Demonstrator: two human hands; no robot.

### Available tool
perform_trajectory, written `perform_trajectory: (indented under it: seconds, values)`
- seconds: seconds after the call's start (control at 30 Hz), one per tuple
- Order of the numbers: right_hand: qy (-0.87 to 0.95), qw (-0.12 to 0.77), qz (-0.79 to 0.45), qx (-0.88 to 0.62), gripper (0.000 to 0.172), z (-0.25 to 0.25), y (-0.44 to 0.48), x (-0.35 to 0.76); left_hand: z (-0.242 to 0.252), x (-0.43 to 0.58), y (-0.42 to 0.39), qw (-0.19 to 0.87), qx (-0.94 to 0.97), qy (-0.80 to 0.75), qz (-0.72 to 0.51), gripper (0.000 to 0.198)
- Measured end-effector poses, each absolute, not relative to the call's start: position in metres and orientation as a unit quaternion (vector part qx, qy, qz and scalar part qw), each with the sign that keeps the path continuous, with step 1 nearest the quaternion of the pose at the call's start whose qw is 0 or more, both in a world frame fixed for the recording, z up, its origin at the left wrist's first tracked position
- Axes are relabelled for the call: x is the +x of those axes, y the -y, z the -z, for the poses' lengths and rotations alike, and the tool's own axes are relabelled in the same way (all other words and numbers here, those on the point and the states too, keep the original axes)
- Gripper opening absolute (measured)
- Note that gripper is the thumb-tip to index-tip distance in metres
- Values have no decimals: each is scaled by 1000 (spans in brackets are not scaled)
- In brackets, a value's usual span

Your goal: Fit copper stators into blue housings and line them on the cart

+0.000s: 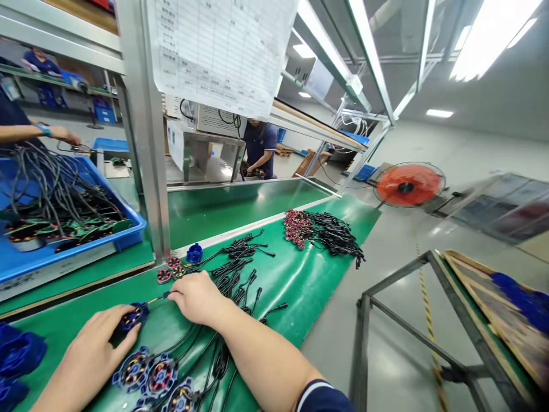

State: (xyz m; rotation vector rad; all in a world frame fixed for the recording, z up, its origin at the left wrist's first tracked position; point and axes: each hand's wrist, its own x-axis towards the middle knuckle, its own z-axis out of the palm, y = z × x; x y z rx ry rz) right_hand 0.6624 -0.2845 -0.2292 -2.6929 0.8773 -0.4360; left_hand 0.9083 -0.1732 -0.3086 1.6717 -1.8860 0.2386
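My left hand (92, 349) grips a small blue motor housing (138, 315) with a coil inside, thumb and fingers around its sides. Thin coloured wires run from it to a black cable (164, 296), whose end my right hand (198, 297) pinches. Several blue housings with wound coils (161, 375) lie close to me, black cables trailing from them. Past my right hand are a few loose red coils (163, 276), a blue housing (194, 253) and bundled black cables (231, 272). Stacked blue housings (19, 357) stand at the lower left.
A heap of red coils (298, 228) with black cables (337, 233) lies farther along the green bench (300, 286). At left is a blue tray (139, 226) of wired boards, a co-worker's arm (26, 133) above it. A metal post (148, 131) rises beyond my hands; a fan (407, 186) stands right.
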Motion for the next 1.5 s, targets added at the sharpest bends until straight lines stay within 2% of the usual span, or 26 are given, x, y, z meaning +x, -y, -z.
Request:
perform_trajectory:
  seconds: [0.13,0.3,0.57,0.8,1.03,1.2,1.5]
  values:
    - [-281,144,243,-917,27,237,282,671,313,915,173,323,622,704,-115,47]
    - [-254,170,213,-928,33,244,277,680,300,906,169,330,613,709,-111,39]
    - [-250,276,219,-902,20,249,271,680,281,877,157,316,632,702,-91,20]
    - [-261,387,269,-842,7,260,268,683,275,867,147,319,665,675,-19,48]
    - [-283,406,313,-810,10,264,269,685,267,866,144,323,619,713,64,41]
    - [-286,432,335,-787,11,263,266,686,261,864,143,301,592,745,63,26]
    - [-314,473,314,-761,9,263,261,690,266,864,146,311,595,740,30,28]
